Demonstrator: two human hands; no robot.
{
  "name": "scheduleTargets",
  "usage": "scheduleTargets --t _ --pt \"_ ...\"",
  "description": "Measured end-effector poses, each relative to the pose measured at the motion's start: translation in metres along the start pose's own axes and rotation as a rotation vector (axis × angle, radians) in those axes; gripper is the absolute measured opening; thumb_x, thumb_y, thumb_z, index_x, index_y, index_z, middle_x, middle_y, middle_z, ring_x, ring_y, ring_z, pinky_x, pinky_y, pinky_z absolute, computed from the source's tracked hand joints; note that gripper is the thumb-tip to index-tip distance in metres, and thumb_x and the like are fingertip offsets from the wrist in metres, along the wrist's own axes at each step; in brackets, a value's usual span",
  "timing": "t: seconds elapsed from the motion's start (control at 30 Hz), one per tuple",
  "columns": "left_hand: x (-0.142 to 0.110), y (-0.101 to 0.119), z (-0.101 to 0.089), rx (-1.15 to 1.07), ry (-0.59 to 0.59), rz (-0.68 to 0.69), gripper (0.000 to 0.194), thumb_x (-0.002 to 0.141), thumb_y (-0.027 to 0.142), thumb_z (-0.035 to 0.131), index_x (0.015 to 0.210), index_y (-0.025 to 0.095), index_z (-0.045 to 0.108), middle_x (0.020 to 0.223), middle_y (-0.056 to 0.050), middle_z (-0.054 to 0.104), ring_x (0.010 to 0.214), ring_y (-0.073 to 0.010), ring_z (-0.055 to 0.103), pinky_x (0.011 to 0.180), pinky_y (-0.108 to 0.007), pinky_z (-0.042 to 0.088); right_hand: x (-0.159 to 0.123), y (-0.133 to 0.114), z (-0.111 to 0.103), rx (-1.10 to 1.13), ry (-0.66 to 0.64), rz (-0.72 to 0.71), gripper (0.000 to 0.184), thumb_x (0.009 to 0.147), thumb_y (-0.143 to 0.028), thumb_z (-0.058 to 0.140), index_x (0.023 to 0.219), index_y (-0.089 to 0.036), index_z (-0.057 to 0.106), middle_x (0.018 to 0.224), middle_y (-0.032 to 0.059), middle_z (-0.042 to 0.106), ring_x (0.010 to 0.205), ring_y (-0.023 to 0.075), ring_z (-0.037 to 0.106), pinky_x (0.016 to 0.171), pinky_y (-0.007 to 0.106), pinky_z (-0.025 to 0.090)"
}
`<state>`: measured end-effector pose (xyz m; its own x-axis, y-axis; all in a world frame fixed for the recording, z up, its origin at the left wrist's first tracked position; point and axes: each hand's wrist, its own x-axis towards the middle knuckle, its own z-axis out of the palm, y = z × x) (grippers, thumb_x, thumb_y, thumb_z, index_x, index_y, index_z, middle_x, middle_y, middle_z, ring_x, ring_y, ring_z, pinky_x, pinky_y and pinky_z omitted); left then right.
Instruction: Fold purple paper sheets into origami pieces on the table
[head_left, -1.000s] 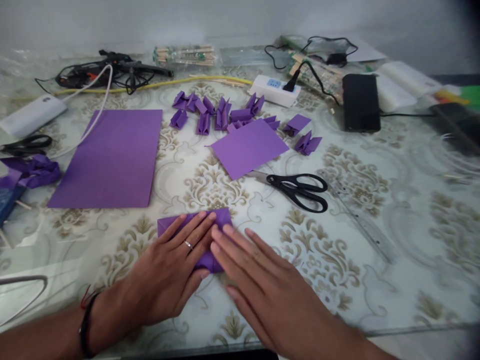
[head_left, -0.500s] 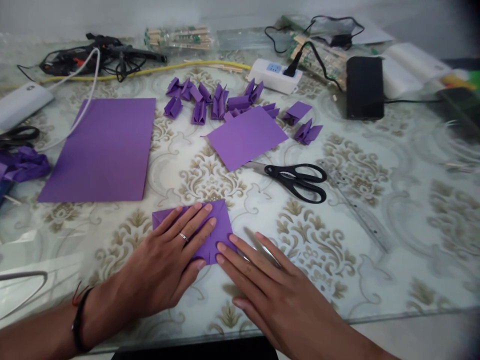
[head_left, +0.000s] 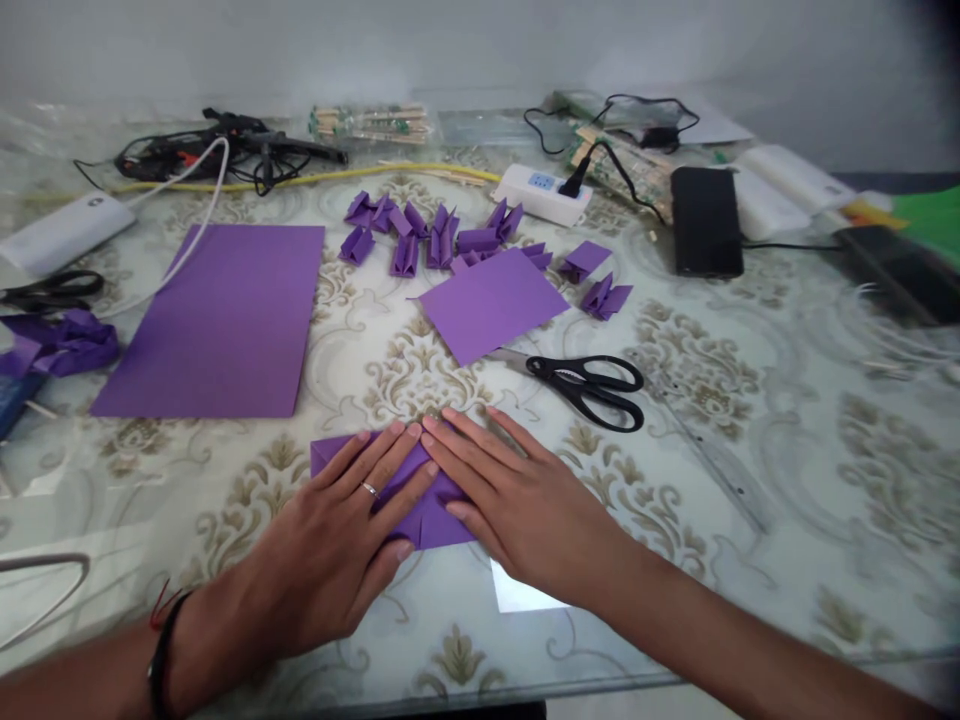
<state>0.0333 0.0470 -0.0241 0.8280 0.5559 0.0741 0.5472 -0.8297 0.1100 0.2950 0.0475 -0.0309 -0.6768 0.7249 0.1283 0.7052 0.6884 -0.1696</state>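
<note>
Both hands lie flat on a folded purple sheet of paper [head_left: 427, 530] near the front of the table. My left hand [head_left: 345, 530], with a ring on one finger, covers its left and middle parts, fingers stretched out. My right hand [head_left: 517, 490] rests on the right part, fingers extended, its fingertips close to the left hand's fingertips. Much of the sheet is hidden under the hands; creases show at its left corner and lower edge. Beyond it are black-handled scissors [head_left: 585, 385], their tip under a smaller purple paper [head_left: 495, 305].
Several folded purple paper pieces [head_left: 442, 235] sit behind the smaller paper. A large purple sheet [head_left: 217, 320] lies at left. A clear ruler [head_left: 709, 450] is at right. Farther back are a white power strip [head_left: 544, 193], a black phone-like device [head_left: 706, 222] and tangled black cables [head_left: 225, 150].
My right hand first slid toward me along the paper's right side, then moved back up onto the paper beside the left hand. The left hand stays pressed on the sheet.
</note>
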Motion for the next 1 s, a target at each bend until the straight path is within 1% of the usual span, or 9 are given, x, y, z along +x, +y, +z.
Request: scheduleTargets --t 0.1,0.23,0.4,0.5,0.6,0.67,0.8,0.93,1.0 --pt "-0.001 0.000 -0.001 0.005 0.000 -0.001 0.061 0.111 0.032 0.047 0.169 0.013 0.041 0.179 -0.019 0.035 0.169 -0.0334 0.025 0.133 -0.054 0.026 -0.010 0.008 -0.004 -0.033 0.001 0.012 0.052 0.115 -0.029 0.042 0.165 -0.015 0.049 0.170 0.0081 0.052 0.161 0.0303 0.044 0.132 0.062 0.035" --pt "-0.001 -0.001 -0.002 -0.004 0.000 -0.003 0.061 0.112 0.031 0.046 0.170 0.014 0.039 0.179 -0.018 0.035 0.169 -0.0326 0.026 0.133 -0.053 0.027 -0.015 0.017 -0.009 -0.051 -0.004 0.009 0.049 0.116 -0.029 0.040 0.161 -0.016 0.053 0.165 0.0053 0.059 0.158 0.0306 0.047 0.132 0.062 0.033" --pt "0.000 0.001 0.000 -0.052 0.011 -0.012 0.062 0.112 0.030 0.048 0.171 0.015 0.036 0.179 -0.019 0.035 0.168 -0.0348 0.028 0.131 -0.057 0.035 -0.006 0.012 -0.017 0.001 0.053 0.021 0.045 0.116 -0.028 0.042 0.154 -0.011 0.060 0.158 0.0096 0.066 0.154 0.0329 0.050 0.128 0.063 0.038" --pt "-0.002 -0.001 -0.006 -0.130 0.052 -0.088 0.069 0.114 0.034 0.047 0.175 0.015 0.021 0.179 -0.021 0.035 0.168 -0.0334 0.028 0.131 -0.058 0.038 -0.003 -0.009 -0.024 0.059 0.182 0.050 0.036 0.113 -0.024 0.048 0.135 -0.008 0.073 0.138 0.0167 0.077 0.130 0.0328 0.066 0.112 0.053 0.054" --pt "-0.009 -0.012 -0.022 -0.209 0.126 -0.208 0.071 0.117 0.039 0.044 0.176 0.018 0.012 0.176 -0.020 0.040 0.165 -0.0325 0.037 0.131 -0.060 0.039 -0.005 -0.036 -0.023 0.158 0.295 0.018 0.030 0.112 -0.028 0.054 0.119 -0.010 0.077 0.106 0.0150 0.077 0.094 0.0269 0.069 0.085 0.042 0.062" --pt "-0.017 -0.021 -0.033 -0.257 0.149 -0.261 0.061 0.117 0.036 0.046 0.173 0.022 0.025 0.174 -0.016 0.044 0.159 -0.0324 0.047 0.128 -0.056 0.046 -0.007 -0.050 -0.018 0.197 0.297 0.028 0.033 0.112 -0.033 0.056 0.124 -0.008 0.074 0.105 0.0146 0.074 0.091 0.0267 0.069 0.080 0.041 0.063" --pt "-0.026 -0.034 -0.044 -0.288 0.180 -0.157 0.044 0.114 0.028 0.050 0.159 0.026 0.050 0.160 -0.011 0.059 0.143 -0.0300 0.062 0.118 -0.048 0.056 -0.003 -0.060 -0.004 0.180 0.253 0.103 0.037 0.110 -0.037 0.062 0.131 -0.008 0.070 0.109 0.0150 0.074 0.093 0.0282 0.073 0.079 0.044 0.067" --pt "-0.025 -0.034 -0.039 -0.245 0.246 -0.033 0.035 0.111 0.033 0.060 0.146 0.026 0.059 0.136 -0.012 0.071 0.122 -0.0300 0.071 0.103 -0.050 0.061 0.006 -0.059 0.001 0.167 0.223 0.115 0.031 0.102 -0.035 0.075 0.122 -0.011 0.071 0.105 0.0123 0.074 0.092 0.0290 0.074 0.077 0.046 0.068" --pt "-0.024 -0.034 -0.035 -0.254 0.230 -0.007 0.032 0.110 0.033 0.062 0.141 0.025 0.061 0.133 -0.012 0.072 0.120 -0.0308 0.070 0.101 -0.051 0.060 0.009 -0.058 0.001 0.167 0.205 0.111 0.038 0.096 -0.037 0.083 0.120 -0.012 0.070 0.104 0.0109 0.074 0.091 0.0301 0.074 0.076 0.047 0.069"
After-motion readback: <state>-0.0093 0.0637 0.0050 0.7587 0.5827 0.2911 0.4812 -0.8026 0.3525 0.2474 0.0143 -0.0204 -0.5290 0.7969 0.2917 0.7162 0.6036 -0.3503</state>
